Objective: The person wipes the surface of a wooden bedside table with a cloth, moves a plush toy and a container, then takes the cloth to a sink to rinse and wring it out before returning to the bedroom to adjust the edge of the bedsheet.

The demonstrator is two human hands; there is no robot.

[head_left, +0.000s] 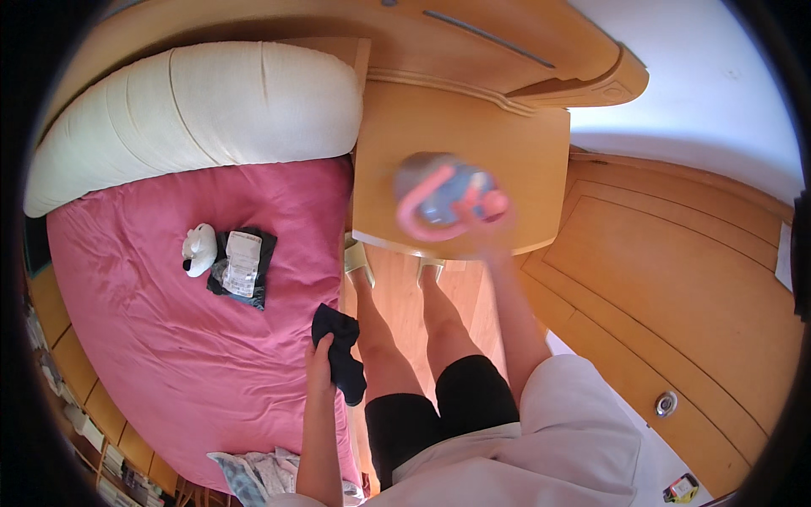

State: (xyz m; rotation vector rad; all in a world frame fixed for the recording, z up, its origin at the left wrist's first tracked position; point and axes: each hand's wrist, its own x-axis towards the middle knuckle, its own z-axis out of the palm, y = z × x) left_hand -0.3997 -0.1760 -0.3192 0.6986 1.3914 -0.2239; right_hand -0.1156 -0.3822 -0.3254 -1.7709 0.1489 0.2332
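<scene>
My left hand (322,362) grips a dark cloth item (342,355), which hangs over the edge of the bed with the pink sheet (158,355). Out in front, my right hand (485,222) is motion-blurred over the wooden nightstand top (393,120). At its fingers is a blurred, clear container with a pink rim or handle (418,222); whether the hand grips it is not plain. A white plush toy (200,250) with a black nose lies on the bed, touching a black plastic parcel bag (265,253) that bears a printed label.
A long cream headboard cushion (215,108) borders the bed. Crumpled patterned cloth (260,472) lies near the bed's lower edge. To the right stands a wooden door or panel (665,266) with a round metal fitting (666,404). A small yellow and black object (681,489) sits at lower right.
</scene>
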